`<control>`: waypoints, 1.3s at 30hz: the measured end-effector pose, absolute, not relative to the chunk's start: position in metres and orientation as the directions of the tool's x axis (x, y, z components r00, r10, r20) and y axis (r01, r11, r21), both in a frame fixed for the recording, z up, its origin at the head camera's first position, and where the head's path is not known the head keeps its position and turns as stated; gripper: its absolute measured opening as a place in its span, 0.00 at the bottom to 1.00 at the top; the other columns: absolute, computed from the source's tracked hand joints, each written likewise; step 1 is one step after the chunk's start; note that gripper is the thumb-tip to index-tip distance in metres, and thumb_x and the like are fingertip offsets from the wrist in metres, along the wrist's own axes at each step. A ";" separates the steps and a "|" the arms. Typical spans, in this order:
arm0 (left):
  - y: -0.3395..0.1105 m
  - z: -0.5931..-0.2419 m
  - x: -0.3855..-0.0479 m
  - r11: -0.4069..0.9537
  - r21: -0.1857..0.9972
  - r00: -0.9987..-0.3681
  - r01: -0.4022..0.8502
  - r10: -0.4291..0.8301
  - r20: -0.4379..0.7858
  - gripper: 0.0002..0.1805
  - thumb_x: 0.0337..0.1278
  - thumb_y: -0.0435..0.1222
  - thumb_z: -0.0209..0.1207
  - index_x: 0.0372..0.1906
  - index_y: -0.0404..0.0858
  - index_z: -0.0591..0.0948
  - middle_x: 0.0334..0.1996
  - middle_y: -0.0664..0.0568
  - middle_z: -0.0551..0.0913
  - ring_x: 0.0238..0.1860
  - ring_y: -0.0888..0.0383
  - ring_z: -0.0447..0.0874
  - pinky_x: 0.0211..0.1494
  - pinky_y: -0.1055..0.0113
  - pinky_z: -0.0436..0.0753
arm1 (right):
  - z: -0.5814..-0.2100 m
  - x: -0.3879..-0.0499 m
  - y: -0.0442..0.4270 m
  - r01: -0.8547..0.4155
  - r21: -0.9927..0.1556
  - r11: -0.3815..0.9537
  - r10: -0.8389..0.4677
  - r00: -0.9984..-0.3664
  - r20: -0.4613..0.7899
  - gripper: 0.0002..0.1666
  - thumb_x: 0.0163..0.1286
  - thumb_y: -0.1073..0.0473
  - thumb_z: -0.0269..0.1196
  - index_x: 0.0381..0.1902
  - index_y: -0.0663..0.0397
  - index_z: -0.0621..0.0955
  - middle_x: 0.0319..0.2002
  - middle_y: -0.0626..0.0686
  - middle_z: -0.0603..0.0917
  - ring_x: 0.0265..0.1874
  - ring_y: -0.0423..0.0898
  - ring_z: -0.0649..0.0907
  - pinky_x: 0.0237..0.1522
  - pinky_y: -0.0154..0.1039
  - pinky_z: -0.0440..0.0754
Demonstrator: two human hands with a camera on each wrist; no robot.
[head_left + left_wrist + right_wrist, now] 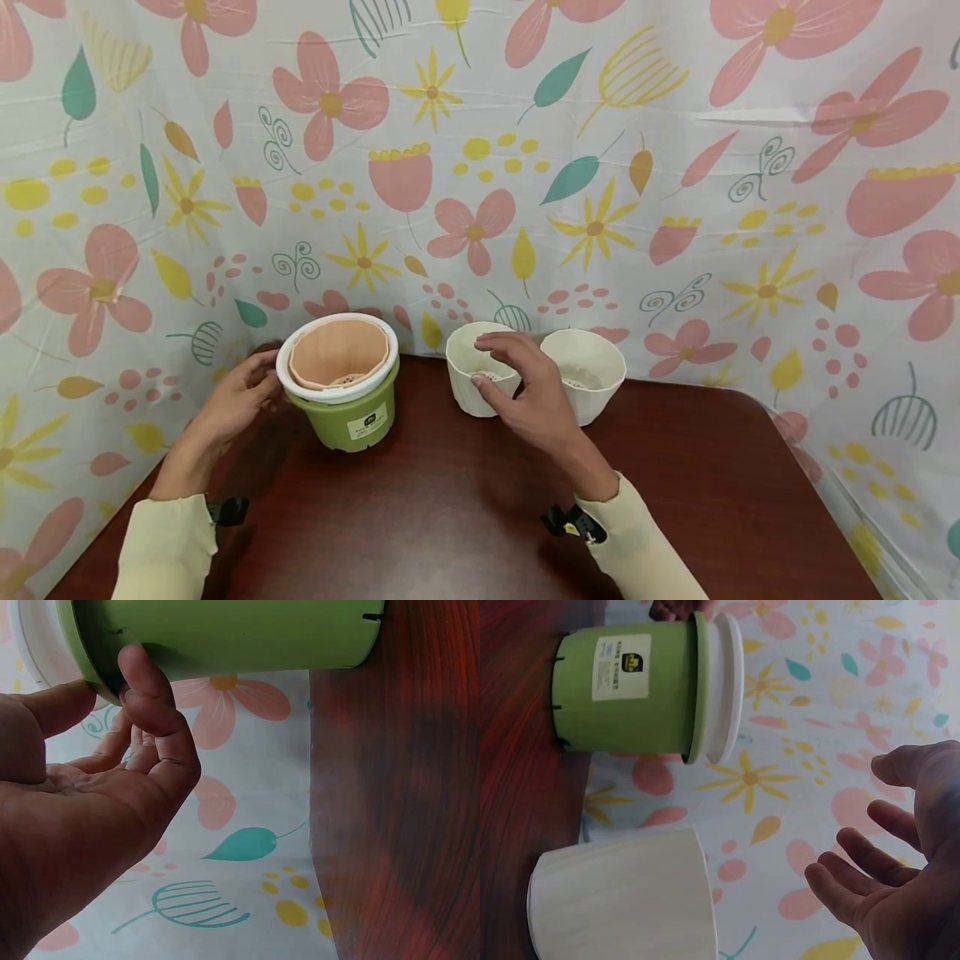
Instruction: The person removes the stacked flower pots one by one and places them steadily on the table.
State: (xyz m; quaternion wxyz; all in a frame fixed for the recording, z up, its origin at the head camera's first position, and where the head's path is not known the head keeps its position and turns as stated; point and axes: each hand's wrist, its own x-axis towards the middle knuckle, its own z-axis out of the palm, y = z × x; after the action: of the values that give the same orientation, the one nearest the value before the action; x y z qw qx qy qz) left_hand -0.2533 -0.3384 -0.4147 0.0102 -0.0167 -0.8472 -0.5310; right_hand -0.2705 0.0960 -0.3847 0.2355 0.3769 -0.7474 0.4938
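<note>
The left hand (234, 400) had a narrow pinch on the green pot (333, 428): the thumb (66, 711) lay against its rim and the forefinger (144, 673) curled onto the wall just below. The right hand (534, 398) held nothing, its fingers loosely bent and the thumb well apart from them. A steady hold probably called for light, even pressure at the rim, so the stack did not tip, with the free hand kept clear of the pots beneath it. The green pot lay directly right of the pinch, left of centre in the head view, with a white pot (330, 395) nested inside it and an orange pot (337, 346) inside that. Two cream pots (467, 392) (602, 400) stood near the centre and right of it on the brown table (420, 517), partly behind the right hand.
</note>
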 end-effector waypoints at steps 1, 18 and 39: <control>-0.338 -0.415 -0.253 0.434 0.900 -0.999 0.037 0.017 0.032 0.31 0.88 0.43 0.46 0.82 0.31 0.59 0.52 0.48 0.78 0.43 0.50 0.82 0.43 0.63 0.83 | -0.384 -0.270 0.094 -0.798 -0.561 0.220 -0.332 -0.602 0.726 0.24 0.68 0.65 0.74 0.61 0.51 0.84 0.59 0.51 0.84 0.64 0.48 0.80 0.65 0.45 0.81; -0.340 -0.416 -0.252 0.428 0.902 -0.998 0.055 0.028 0.047 0.32 0.88 0.44 0.46 0.82 0.31 0.58 0.49 0.51 0.79 0.42 0.51 0.81 0.42 0.61 0.83 | -0.383 -0.272 0.066 -0.800 -0.566 0.198 -0.384 -0.595 0.706 0.21 0.69 0.61 0.74 0.59 0.52 0.84 0.60 0.50 0.83 0.62 0.45 0.79 0.63 0.48 0.82; -0.339 -0.416 -0.254 0.425 0.904 -0.999 0.040 0.027 0.032 0.31 0.88 0.42 0.45 0.83 0.32 0.57 0.50 0.50 0.78 0.43 0.54 0.81 0.42 0.64 0.82 | -0.386 -0.274 0.022 -0.829 -0.513 0.225 -0.500 -0.550 0.669 0.22 0.71 0.59 0.73 0.60 0.55 0.84 0.64 0.53 0.79 0.66 0.45 0.78 0.68 0.43 0.76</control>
State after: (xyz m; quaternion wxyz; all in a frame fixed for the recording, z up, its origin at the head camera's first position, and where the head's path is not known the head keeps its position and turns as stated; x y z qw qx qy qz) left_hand -0.2542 -0.3394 -0.4156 0.0060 -0.0199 -0.8441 -0.5358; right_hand -0.2740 0.0224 -0.3863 0.1851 0.4368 -0.7605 0.4434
